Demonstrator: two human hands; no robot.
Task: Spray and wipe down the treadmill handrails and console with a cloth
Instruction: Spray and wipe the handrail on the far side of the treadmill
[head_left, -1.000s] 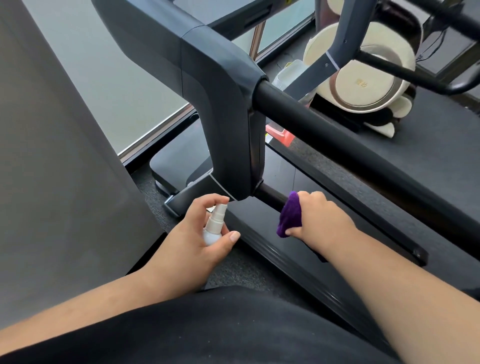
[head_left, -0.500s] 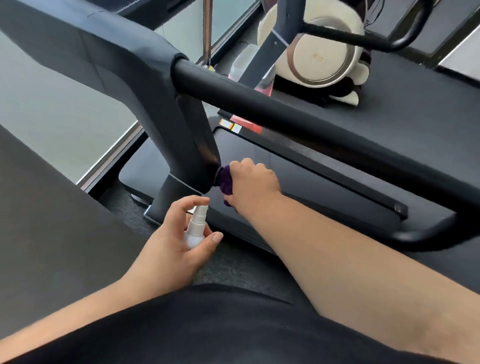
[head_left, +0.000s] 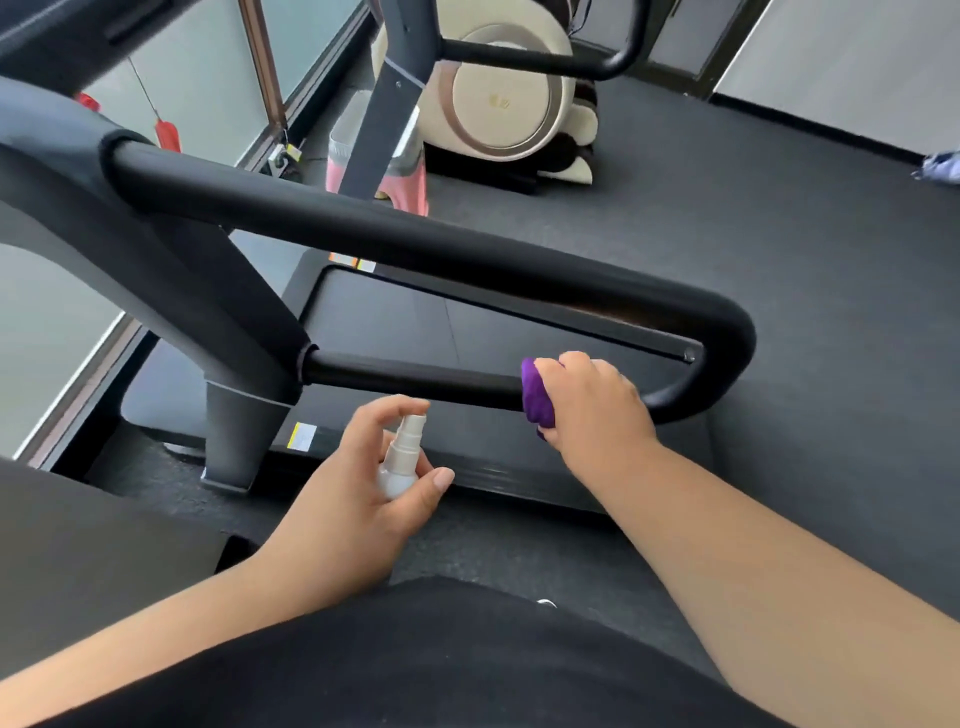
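The treadmill's black handrail (head_left: 415, 234) loops from the upright (head_left: 208, 291) out to the right and back along a thinner lower bar (head_left: 410, 376). My right hand (head_left: 592, 410) grips a purple cloth (head_left: 535, 392) wrapped around that lower bar, near the bend of the loop. My left hand (head_left: 358, 499) holds a small white spray bottle (head_left: 402, 457) upright just below the lower bar, nozzle facing the rail. The console is out of view.
The treadmill belt (head_left: 415, 332) and side rail (head_left: 571, 317) lie under the handrail. A cream round machine (head_left: 498, 98) and a pink-and-white bin (head_left: 405, 171) stand behind. Glass wall (head_left: 208, 78) on the left, dark carpet (head_left: 805, 234) to the right.
My right hand has slid the purple cloth along the lower bar from the upright toward the loop's bend. The left hand keeps the bottle in about the same pose. The camera view has shifted.
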